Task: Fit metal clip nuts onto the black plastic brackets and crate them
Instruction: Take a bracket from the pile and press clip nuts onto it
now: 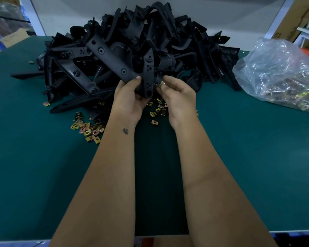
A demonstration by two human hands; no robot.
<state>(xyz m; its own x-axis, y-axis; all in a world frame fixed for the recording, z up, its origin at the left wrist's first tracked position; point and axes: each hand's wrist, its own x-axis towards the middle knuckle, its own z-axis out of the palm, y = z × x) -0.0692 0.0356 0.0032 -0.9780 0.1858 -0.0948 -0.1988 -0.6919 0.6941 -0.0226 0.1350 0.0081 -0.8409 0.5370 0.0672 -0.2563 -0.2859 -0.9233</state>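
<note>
Bracket [114, 61], a long black plastic piece with round holes along it, is being held up over the green table [239, 157], in front of the pile [141, 41] of like black parts. Its near end, where a second arm branches upward, is being gripped by the left hand [130, 97]: the thumb is being pressed on the front face and the fingers are being curled round the back. The far end is being pointed up and to the left, over the pile.

Just right of that near end, a small metal clip nut [161, 84] is being pinched between the thumb and fingertips of the right hand [178, 97]. The nut is being held right at the bracket's edge; whether it is already seated on the plastic cannot be told.

Loose nuts [87, 129], brass-coloured, are lying scattered on the table below the left wrist, with more under and between the 2 hands. One stray nut [46, 104] is lying apart at the left, near the pile's edge.

At the far right a clear bag [278, 68] holding many more nuts is resting on the table, well apart from the hands.
</note>
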